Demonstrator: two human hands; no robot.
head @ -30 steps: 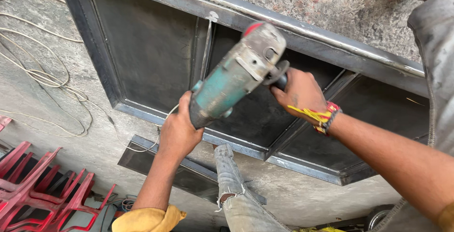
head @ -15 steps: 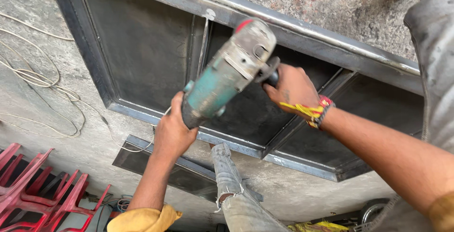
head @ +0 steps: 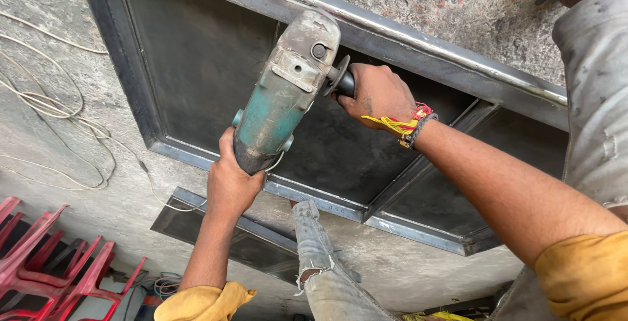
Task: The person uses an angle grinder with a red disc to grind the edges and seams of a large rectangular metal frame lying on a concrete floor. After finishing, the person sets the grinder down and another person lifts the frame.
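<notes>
The person holds a teal and grey angle grinder with both hands over a dark steel panelled frame that lies on the concrete floor. The left hand is clamped around the rear of the grinder's body, at about 7 o'clock from the tool's middle. The right hand is closed tight on the black side handle at about 3 o'clock, with red and yellow threads tied at the wrist. The grinder's grey head points toward 1 o'clock and sits near the frame's upper rail; whether the disc touches the steel I cannot tell. A knee in torn jeans shows at 6 o'clock. Loose white cable lies at 9 o'clock, and red plastic chairs stack at 8 o'clock.
</notes>
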